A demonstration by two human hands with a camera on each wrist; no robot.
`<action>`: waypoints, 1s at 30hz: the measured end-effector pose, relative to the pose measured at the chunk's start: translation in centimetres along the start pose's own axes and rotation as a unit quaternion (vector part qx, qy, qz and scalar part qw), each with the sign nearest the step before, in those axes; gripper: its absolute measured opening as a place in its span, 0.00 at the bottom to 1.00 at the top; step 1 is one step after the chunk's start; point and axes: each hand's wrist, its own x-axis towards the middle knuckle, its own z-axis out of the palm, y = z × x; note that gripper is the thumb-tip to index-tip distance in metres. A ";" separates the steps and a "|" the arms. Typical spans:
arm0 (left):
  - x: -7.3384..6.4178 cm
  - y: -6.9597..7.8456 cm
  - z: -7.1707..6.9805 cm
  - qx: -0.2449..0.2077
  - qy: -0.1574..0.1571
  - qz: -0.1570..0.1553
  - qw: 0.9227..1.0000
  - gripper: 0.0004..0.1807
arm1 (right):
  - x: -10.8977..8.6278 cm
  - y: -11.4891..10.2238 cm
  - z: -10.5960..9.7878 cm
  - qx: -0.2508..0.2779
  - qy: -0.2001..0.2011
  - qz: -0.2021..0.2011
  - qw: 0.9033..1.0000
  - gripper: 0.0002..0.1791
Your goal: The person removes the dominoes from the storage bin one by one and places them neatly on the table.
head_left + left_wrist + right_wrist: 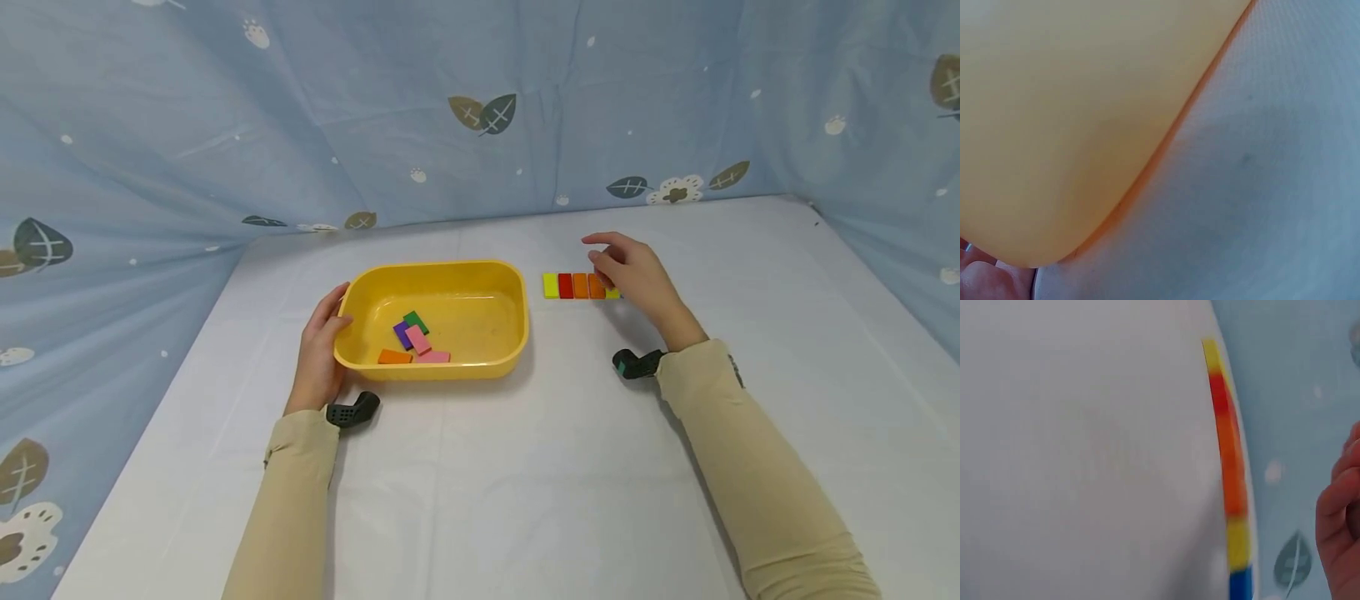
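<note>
Left hand (318,358) grips yellow tub (435,372); right hand (636,271), apparently empty, hovers by tile row (581,286). Row-laying appears underway; next requires pinching a loose tile (417,339).

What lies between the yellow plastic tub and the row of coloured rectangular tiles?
Only bare white cloth separates the tub and the tiles, as the head view shows.

i can read no text, label, brand or number on anything before me: not on the yellow tray (431,372), not on the loose tiles (418,340) inside it, nor on the row of tiles (581,286). the blue cloth (405,50) shows only printed pictures. any marking on my black wrist devices (354,410) is too small to make out.
</note>
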 end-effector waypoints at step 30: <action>0.2 0.3 -0.2 -0.015 -0.006 -0.004 1.000 0.26 | -4.4 -11.8 10.8 -0.107 -0.156 -0.228 0.955 0.16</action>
